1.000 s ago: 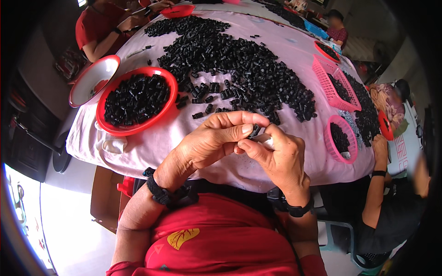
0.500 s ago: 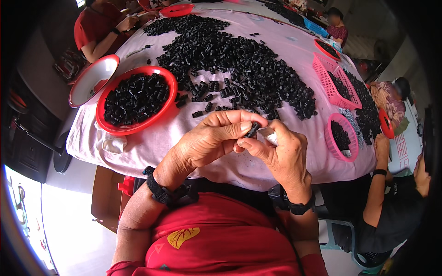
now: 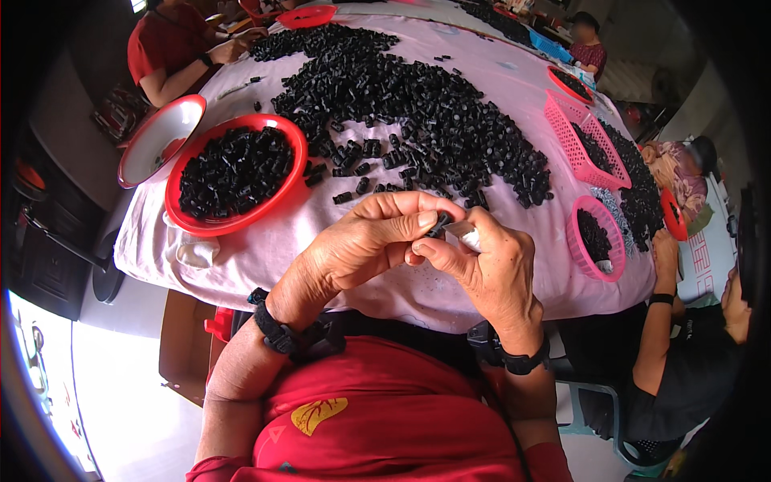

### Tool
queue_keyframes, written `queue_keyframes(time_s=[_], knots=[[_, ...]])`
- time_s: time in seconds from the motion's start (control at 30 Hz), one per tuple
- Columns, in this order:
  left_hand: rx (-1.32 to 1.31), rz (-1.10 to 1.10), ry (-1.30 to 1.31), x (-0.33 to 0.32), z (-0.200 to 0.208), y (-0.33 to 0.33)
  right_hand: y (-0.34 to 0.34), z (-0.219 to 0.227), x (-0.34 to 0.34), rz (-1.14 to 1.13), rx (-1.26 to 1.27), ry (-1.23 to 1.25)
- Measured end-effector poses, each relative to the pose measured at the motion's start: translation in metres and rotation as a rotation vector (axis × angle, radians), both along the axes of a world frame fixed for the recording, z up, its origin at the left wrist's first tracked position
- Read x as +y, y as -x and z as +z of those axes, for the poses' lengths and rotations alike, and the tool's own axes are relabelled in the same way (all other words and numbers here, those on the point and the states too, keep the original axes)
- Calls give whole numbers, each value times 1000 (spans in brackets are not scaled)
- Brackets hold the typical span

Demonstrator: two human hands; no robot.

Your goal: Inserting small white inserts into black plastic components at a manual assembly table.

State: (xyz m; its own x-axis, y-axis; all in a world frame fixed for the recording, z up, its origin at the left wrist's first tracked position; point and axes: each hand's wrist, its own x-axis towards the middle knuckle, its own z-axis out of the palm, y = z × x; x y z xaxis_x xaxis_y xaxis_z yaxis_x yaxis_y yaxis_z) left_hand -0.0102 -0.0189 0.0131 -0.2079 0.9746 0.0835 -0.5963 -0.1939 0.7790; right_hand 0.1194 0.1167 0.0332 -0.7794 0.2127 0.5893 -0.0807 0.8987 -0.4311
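A small black cylindrical part (image 3: 438, 224) is pinched between the fingertips of both hands, held just above the near edge of the worktop (image 3: 482, 80). The left hand (image 3: 365, 241) curls over it from the left, thumb and forefinger closed on the piece. The right hand (image 3: 486, 261) meets it from the right, its fingers closed on the same part and on a small pale, silvery piece (image 3: 464, 234) touching it; what that piece is cannot be told. The two hands are pressed together at the fingertips. Each wrist wears a black band.

Beyond the hands, the worktop is covered with a pale pink cloth, and a large heap of loose black parts (image 3: 418, 120) spreads across its middle. To the left sits a round red bowl (image 3: 291, 173) filled with the same black parts. Just beside it, at the worktop's left edge, is a second red-rimmed bowl (image 3: 157, 136) with a white inside. To the right stand a pink rectangular basket (image 3: 574, 136) and a round pink basket (image 3: 594, 241), both holding black parts.

Other people sit around the worktop: one in red at the far left, and one in black at the right.
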Motion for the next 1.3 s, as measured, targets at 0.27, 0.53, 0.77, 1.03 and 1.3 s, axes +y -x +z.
queue_keyframes(time_s=[0.27,0.53,0.77,1.03,1.3], knots=[[-7,14,12,3,-5,0,2,-4,3,-7,4,-45],[-19,-17,-2,1,-3,1,1,-2,1,17,-27,-8],[-5,-12,-4,2,-4,2,7,-13,3,17,12,-2],[-81,24,1,1,0,0,-4,1,2,145,46,270],[-124,-33,-57,2,-2,4,-1,7,-1,338,75,376]])
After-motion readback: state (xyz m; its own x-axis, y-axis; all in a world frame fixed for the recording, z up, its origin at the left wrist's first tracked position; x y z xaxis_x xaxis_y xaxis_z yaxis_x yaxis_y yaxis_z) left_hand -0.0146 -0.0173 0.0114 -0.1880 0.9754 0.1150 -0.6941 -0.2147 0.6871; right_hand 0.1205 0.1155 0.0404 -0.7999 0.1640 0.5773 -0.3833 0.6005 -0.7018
